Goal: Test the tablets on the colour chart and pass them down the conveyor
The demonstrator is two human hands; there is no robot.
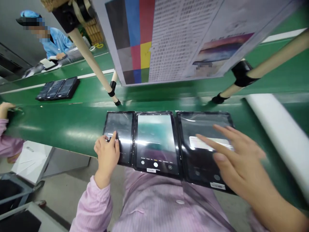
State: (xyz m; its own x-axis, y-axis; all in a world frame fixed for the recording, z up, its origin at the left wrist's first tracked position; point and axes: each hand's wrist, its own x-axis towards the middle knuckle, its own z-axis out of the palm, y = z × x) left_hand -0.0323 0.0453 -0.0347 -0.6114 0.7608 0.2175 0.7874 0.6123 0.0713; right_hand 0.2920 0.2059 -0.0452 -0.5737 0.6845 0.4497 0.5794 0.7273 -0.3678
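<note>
Three black tablets lie side by side at the near edge of the green belt [72, 129]. My left hand [107, 153] rests on the left tablet [119, 129], fingers loosely curled, one fingertip touching its screen. The middle tablet [155, 141] shows a camera screen with a white shutter button. My right hand [235, 158] hovers over the right tablet [202, 129], fingers stretched out and apart, holding nothing.
A printed test chart [169, 38] with colour blocks hangs over the belt on beige poles [91, 58]. Another row of tablets [58, 88] lies further up the belt. A person in blue [54, 40] works at the far left. A sleeve and hand [4, 129] show at left. A white roll [280, 129] lies right.
</note>
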